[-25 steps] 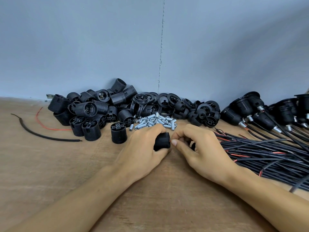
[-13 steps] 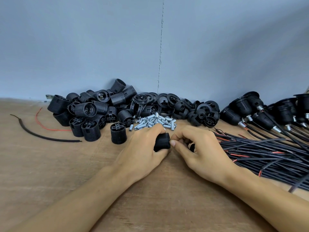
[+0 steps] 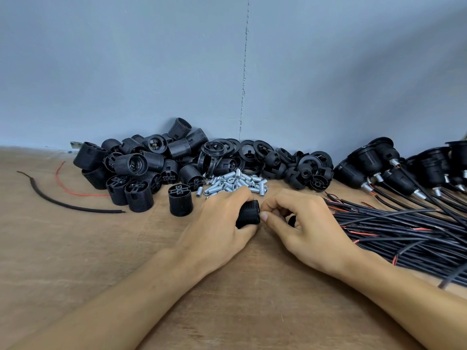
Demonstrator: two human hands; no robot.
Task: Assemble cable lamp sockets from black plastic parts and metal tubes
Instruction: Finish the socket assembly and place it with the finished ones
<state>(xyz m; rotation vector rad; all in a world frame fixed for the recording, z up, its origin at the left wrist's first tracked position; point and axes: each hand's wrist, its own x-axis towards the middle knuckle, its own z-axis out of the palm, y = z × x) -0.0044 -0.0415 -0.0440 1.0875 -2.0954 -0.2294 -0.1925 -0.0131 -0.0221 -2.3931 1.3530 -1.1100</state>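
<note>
The left hand (image 3: 217, 223) is wrapped round a threaded socket body (image 3: 249, 214), holding it on its side just above the table (image 3: 75, 248). The right hand (image 3: 308, 223) is curled, with thumb and forefinger pinching at the body's open end. A small black piece shows inside its curl, but I cannot tell what it is.

The body looks like light, rigid plastic, and its ribbed thread should give a sure grip. It is best held round the barrel, as it is now, so that the end stays free.

Just beyond the hands lies a heap of metal tubes (image 3: 235, 183). They are small, smooth and likely to roll, so each is better pinched across its middle. Further out to the left is a pile of black plastic parts (image 3: 151, 165). To the right of the hands, limp cables (image 3: 404, 223) lie in a bundle that will probably snag. Beyond the cables are the finished sockets (image 3: 379, 162).
</note>
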